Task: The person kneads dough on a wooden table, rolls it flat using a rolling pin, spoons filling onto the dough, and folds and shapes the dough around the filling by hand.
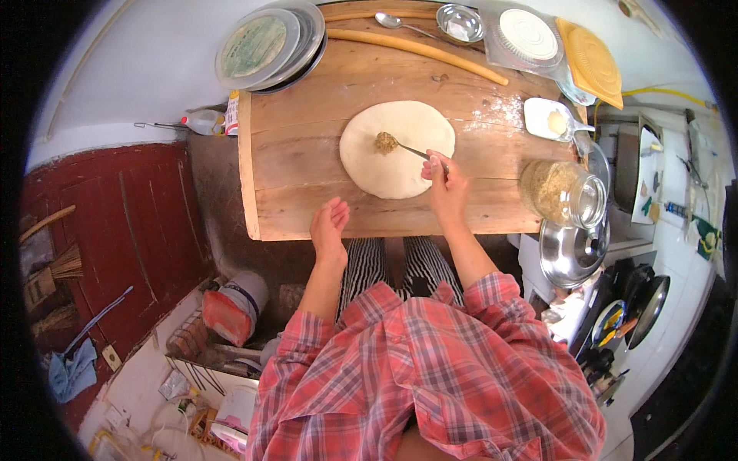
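A flat round of pale dough (398, 173) lies on the wooden board (300, 201). My right hand (447, 181) grips the handle of a metal spoon (412, 151) at the dough's right side. The spoon's bowl is at a small brown clump of crumbly filling (386, 143) on the upper left part of the dough; the clump hides it. My left hand (330, 222) is empty at the board's front edge, palm turned inward, below and left of the dough and not touching it. A large glass jar (553, 187) of similar crumbly stuff lies tilted or stands at the board's right edge.
Rolling pins (421, 50), a loose spoon (389, 21) and a metal bowl (459, 24) are at the back. Stacked lids (259, 43) stand back left. Flour (497, 115) is scattered near a white scoop (546, 119). A steel pot lid (568, 259) is below the jar.
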Available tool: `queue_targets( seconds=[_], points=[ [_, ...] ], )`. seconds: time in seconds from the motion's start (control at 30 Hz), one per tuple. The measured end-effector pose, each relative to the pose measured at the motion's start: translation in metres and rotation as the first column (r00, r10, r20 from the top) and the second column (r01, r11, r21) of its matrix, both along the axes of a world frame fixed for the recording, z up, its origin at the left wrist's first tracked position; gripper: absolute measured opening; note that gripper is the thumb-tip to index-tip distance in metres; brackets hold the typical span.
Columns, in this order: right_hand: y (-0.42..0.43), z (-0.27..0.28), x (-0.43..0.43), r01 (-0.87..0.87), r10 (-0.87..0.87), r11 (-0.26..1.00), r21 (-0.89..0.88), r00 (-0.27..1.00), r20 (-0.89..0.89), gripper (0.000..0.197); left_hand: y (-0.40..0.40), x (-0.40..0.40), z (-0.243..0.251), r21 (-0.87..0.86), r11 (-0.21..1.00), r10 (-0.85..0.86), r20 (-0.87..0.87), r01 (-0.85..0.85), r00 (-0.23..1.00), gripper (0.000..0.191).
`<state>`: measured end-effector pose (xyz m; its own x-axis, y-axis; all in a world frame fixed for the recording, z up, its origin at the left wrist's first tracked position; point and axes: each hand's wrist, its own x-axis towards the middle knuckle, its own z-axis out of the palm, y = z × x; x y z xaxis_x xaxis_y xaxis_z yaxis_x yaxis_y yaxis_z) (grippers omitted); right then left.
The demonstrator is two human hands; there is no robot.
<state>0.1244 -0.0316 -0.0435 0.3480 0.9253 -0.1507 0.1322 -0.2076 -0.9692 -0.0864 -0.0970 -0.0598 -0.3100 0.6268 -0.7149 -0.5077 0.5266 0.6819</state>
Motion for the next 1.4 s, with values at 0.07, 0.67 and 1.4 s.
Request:
queue_targets(
  seconds=[0.07, 0.67, 1.4],
  points=[
    [-0.003, 0.002, -0.002, -0.138, 0.101, 0.98, 0.144, 0.967, 0.235, 0.019, 0.003, -0.003, -0.005, 0.005, 1.0, -0.008, 0.007, 0.008, 1.0, 0.038],
    [-0.016, 0.025, 0.042, 0.179, -0.182, 0.983, -0.036, 0.978, -0.105, 0.023, 0.041, 0.026, -0.016, 0.032, 0.989, -0.14, -0.062, 0.142, 0.988, 0.033],
    [-0.084, 0.126, 0.298, 0.119, -0.227, 0.973, 0.2, 0.682, 0.695, 0.013, 0.03, 0.169, 0.002, -0.005, 0.897, -0.443, -0.048, 0.443, 0.895, 0.037]
  ],
)
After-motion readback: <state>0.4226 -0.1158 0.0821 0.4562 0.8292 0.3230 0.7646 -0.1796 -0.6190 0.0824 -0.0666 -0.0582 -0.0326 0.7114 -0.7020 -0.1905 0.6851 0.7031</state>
